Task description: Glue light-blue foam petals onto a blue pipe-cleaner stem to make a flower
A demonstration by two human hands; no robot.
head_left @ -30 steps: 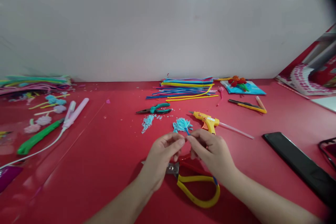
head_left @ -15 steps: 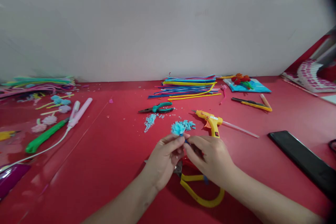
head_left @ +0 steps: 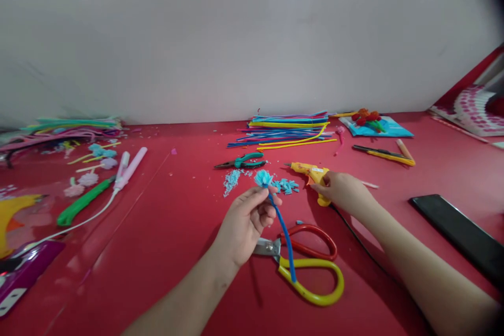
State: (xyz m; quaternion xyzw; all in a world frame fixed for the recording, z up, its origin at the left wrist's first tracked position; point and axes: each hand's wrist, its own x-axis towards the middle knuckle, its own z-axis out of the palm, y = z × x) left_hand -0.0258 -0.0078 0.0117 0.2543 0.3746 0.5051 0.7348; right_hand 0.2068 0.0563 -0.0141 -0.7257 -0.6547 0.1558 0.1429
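My left hand pinches a light-blue fluffy flower just below its head. Its dark-blue pipe-cleaner stem hangs down to the right, over the scissors. At the right, my right hand is closed round the handle of a yellow hot glue gun, whose nozzle points left. Below my hands lie scissors with one red and one yellow handle loop, blades partly behind my left hand. Beyond the flower are short cut light-blue pieces and a pile of light-blue fluff.
Teal-handled pliers lie behind the fluff. Bundled pipe cleaners rest against the white partition. A black phone is at the right. Leftward are a pink styling iron, a green-handled tool and a purple power strip.
My right hand has let go of the flower's stem and moved right onto the glue gun. The left hand still holds the flower, its stem now in full view.
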